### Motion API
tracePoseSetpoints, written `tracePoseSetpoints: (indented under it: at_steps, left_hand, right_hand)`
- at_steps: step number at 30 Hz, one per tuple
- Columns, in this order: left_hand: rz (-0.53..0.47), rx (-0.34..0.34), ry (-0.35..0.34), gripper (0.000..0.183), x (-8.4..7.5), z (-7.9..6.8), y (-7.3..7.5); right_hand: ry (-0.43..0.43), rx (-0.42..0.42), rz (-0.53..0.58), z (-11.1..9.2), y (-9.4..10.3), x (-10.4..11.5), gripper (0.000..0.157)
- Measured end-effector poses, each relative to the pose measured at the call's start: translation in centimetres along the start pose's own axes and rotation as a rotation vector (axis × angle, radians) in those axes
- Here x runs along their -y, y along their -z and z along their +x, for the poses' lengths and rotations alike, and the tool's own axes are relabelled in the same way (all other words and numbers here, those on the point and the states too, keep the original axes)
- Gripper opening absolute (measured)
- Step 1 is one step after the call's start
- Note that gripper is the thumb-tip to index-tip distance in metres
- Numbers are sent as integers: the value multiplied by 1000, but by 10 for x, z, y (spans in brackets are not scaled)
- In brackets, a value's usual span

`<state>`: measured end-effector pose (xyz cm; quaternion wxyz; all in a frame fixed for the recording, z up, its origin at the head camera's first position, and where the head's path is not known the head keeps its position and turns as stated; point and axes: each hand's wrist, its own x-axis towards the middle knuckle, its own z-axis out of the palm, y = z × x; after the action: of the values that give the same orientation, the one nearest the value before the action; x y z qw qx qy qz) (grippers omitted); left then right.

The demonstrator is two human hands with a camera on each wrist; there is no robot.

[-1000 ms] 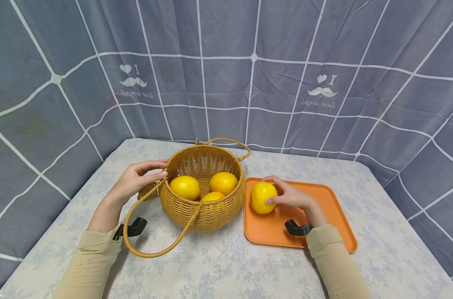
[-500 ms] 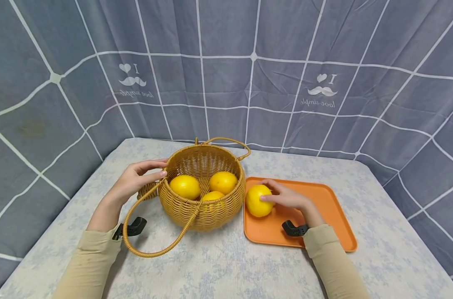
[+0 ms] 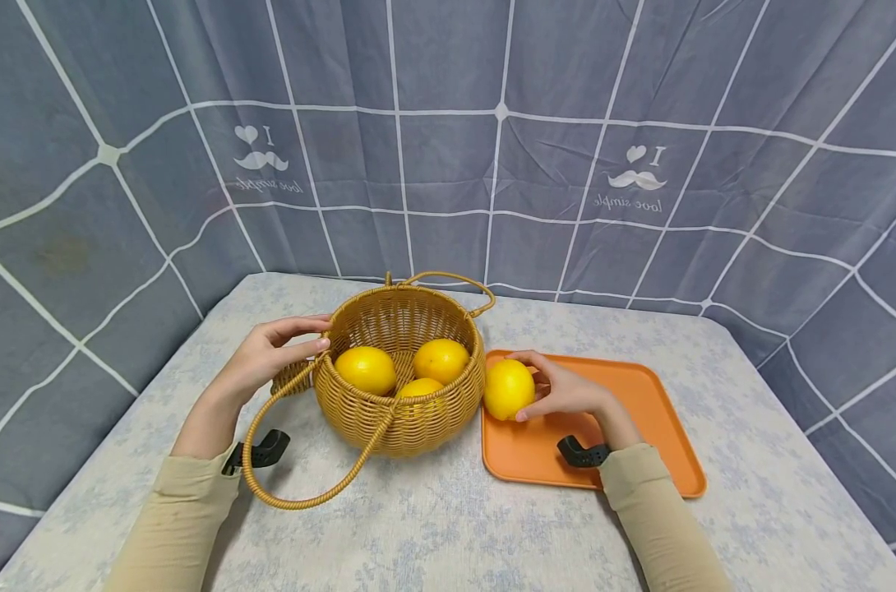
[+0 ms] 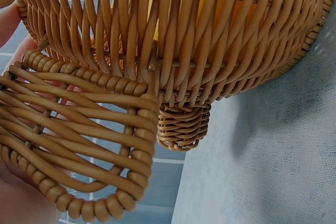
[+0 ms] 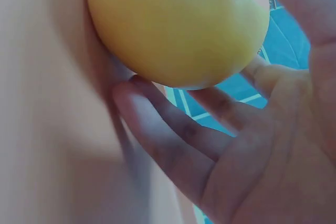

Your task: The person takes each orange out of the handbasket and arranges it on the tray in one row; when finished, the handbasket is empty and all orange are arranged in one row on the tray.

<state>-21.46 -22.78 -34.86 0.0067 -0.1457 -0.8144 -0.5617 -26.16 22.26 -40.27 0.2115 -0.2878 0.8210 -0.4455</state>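
A round wicker basket (image 3: 389, 427) stands left of centre with three yellow citrus-like fruits (image 3: 367, 370) inside. My left hand (image 3: 263, 355) holds its left rim, thumb and fingers at the edge. In the left wrist view, the basket's wicker side (image 4: 210, 40) and a woven ear (image 4: 79, 129) hide most of that hand. To the basket's right, my right hand (image 3: 566, 390) grips another round yellow fruit (image 3: 509, 390) between thumb and fingers, over the left end of an orange tray (image 3: 525, 462). Fingers (image 5: 163, 145) curl beneath this fruit (image 5: 178, 24) in the right wrist view.
One basket handle (image 3: 307, 503) loops down toward the front of the table; another handle (image 3: 455, 278) stands out at the back right. A patterned cloth covers the table (image 3: 433, 534). Behind it hangs a grey-blue checked curtain (image 3: 448, 164).
My right hand has shifted slightly left with the fruit, which now sits close to the basket's right side. The thumb has moved lower on the fruit. My left hand and the basket stay put.
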Motion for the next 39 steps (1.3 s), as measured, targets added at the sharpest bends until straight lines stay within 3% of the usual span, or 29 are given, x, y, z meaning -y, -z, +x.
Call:
tracePoseSetpoints:
  at_steps: [7,25,39]
  left_hand:
    - [2,1,-7,41,-1,-1,0]
    - [1,-5,-2,43,-1,-2,1]
    - [-17,-5,-10,39,-6,-1,-2]
  right_hand:
    - [-1,24,41,2,-3,-2,82]
    - [106,45,78,5,-1,0,91]
    - [61,-29,74,-9,17,16,70]
